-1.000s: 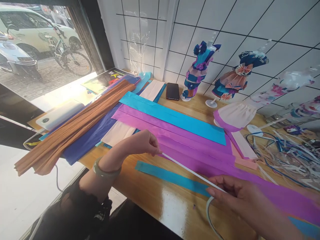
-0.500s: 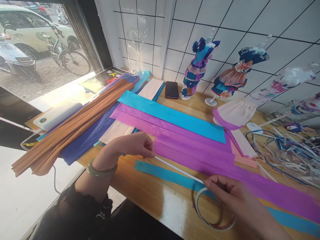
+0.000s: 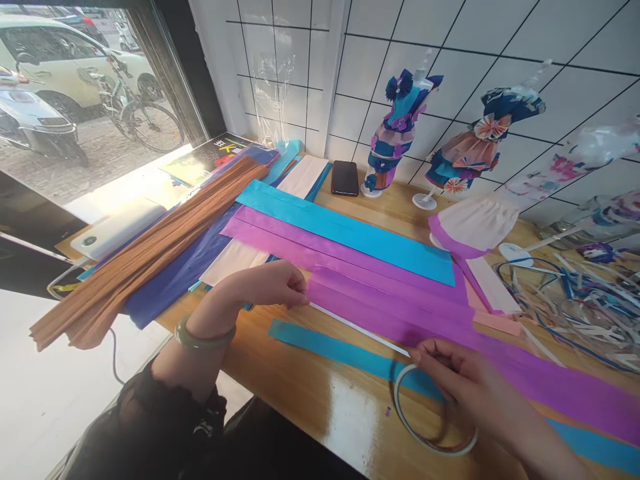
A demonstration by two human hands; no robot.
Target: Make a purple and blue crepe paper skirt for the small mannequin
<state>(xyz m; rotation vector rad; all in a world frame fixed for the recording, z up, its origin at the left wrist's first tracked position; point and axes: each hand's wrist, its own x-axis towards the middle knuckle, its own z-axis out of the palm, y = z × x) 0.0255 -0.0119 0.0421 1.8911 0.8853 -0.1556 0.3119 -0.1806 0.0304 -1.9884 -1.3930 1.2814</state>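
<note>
A narrow strip of white tape (image 3: 361,329) is stretched taut between my hands, along the near edge of a purple paper sheet (image 3: 345,293). My left hand (image 3: 280,285), with a pale green bangle on its wrist, pinches the strip's far-left end. Fingers of my right hand (image 3: 457,373) close on the other end, where the tape runs from its roll (image 3: 400,407). The thin ring of the roll hangs below that hand, partly hidden by it. Beneath the strip, a blue-green paper strip (image 3: 325,342) lies on the wooden table (image 3: 280,380).
Bright blue paper (image 3: 345,230) overlaps the purple sheets. Folded brown paper (image 3: 165,247) and dark blue paper lie at left. Behind are a phone (image 3: 345,179) and small dressed mannequins (image 3: 395,140). Loose ribbons (image 3: 575,313) are heaped at right.
Both hands keep their pinch on the tape. The taut strip sits slightly higher, nearer the purple sheet's edge. My right hand and the hanging roll have shifted slightly right.
</note>
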